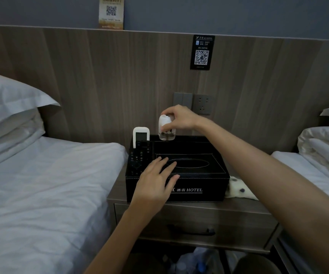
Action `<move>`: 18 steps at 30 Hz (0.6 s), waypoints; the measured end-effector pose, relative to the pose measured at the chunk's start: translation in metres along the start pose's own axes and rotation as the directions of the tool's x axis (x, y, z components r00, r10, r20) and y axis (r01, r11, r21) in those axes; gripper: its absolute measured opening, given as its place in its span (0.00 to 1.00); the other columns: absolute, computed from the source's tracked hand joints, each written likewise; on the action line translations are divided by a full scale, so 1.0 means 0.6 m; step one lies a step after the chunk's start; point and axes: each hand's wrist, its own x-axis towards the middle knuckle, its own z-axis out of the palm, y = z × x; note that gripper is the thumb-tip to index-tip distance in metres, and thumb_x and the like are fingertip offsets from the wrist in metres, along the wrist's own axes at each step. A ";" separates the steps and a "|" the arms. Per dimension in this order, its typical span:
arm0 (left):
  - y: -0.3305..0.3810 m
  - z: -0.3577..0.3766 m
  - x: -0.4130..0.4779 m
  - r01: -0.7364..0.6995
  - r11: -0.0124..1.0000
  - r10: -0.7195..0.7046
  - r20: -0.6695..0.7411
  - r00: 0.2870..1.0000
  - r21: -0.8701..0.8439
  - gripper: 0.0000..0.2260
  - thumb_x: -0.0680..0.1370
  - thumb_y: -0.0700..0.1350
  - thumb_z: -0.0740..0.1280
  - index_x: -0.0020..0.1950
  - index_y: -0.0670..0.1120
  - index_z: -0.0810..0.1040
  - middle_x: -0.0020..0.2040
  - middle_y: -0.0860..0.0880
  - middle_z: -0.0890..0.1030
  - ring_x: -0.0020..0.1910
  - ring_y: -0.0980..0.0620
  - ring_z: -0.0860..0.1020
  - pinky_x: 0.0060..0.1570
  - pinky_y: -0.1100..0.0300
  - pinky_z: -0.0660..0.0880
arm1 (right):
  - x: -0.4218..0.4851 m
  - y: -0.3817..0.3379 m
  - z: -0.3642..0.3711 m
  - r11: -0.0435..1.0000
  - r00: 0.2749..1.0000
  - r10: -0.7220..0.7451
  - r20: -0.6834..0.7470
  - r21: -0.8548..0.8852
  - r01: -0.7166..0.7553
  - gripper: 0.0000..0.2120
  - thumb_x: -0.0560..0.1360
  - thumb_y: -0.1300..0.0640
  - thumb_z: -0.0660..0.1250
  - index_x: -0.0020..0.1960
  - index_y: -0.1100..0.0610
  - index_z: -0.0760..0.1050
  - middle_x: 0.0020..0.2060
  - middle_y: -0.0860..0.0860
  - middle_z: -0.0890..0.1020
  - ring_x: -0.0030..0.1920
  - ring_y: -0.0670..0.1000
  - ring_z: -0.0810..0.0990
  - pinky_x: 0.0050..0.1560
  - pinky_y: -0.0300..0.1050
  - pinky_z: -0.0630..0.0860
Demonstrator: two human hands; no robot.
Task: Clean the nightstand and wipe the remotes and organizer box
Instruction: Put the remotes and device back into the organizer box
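Now then: left hand point(155, 180) spread atop one organizer box point(215, 186), right hand point(181, 119) in a pinch on one white device point(164, 123) behind, one white remote point(140, 135) and one black remote point(137, 160) alongside

Dim, flat indoor light w/ soft shadows, no glare; wide-angle bending at edges, slightly soft focus.

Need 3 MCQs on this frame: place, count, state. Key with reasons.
1. Where is the spotted cloth? A) on a pillow B) on the nightstand, right of the organizer box C) in the drawer
2. How many remotes stand in the box? A) one B) two C) four
3. The right hand is: A) gripping the white device B) flat on the bed C) pulling the drawer
Key: B, it lies beside the box's right side; B, one white, one black, left slot; A, fingers curl round it.
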 end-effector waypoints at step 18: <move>0.003 -0.002 -0.002 0.010 1.000 -0.010 0.002 1.000 0.007 0.28 0.79 0.61 0.48 0.71 0.49 0.73 0.70 0.47 0.73 0.73 0.48 0.65 0.70 0.60 0.54 | 0.000 0.024 0.034 0.995 0.992 0.060 0.108 0.077 -0.069 0.24 0.71 0.52 0.74 0.65 0.57 0.77 0.59 0.54 0.81 0.60 0.52 0.78 0.65 0.50 0.73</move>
